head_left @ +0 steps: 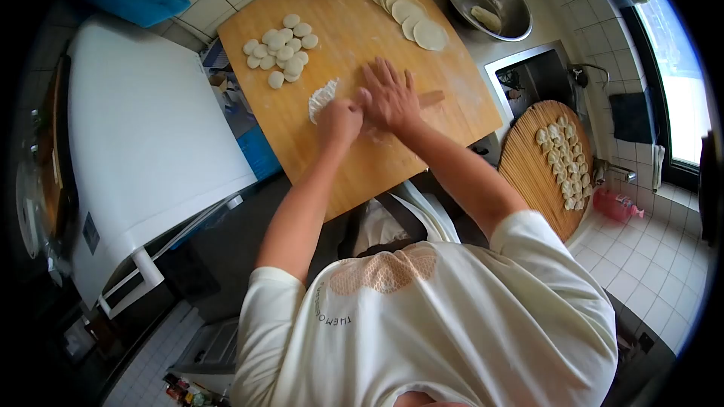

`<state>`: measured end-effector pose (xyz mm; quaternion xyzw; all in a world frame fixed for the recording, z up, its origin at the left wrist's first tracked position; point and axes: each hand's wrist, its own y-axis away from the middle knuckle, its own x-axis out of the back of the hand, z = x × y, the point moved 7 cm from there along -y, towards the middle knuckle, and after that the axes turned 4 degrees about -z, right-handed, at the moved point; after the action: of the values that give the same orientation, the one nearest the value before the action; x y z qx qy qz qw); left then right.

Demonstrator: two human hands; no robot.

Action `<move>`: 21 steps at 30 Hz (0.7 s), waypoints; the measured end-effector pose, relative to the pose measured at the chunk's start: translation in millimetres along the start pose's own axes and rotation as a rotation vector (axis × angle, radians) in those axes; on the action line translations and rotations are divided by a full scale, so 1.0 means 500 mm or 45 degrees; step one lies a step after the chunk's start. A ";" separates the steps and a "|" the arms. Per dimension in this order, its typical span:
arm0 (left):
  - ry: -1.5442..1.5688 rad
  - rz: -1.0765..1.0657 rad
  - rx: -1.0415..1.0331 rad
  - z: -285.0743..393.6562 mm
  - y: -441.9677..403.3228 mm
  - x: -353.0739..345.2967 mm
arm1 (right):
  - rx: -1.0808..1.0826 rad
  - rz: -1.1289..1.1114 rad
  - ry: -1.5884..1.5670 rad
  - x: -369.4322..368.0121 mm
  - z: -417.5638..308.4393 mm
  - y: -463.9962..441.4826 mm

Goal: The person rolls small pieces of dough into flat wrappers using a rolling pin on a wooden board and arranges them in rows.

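Dumplings [553, 157] shaped on the round mat [524, 162]; wrappers [431, 34] rolled; dough pieces [284, 53] left. Partway, I judge. Right hand [392, 98] spread over the rolling pin [432, 98] on the table [339, 188]; left hand [341, 120] curled beside it, grip I can't tell.
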<state>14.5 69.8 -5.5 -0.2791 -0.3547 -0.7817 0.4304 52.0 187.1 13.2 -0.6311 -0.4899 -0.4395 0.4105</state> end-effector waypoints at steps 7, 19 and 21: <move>0.615 0.045 0.183 -0.076 0.001 -0.012 | 0.071 -0.176 0.026 -0.007 0.003 0.141; 0.198 0.071 0.020 -0.010 -0.018 0.003 | 0.022 -0.040 0.027 -0.005 -0.006 0.019; 0.386 0.084 0.119 -0.056 -0.004 0.000 | 0.059 -0.213 0.062 -0.013 -0.001 0.118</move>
<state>9.0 48.7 -22.8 -0.1491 -0.3121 -0.7830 0.5170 108.9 173.8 1.8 -0.5675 -0.5407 -0.4760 0.3988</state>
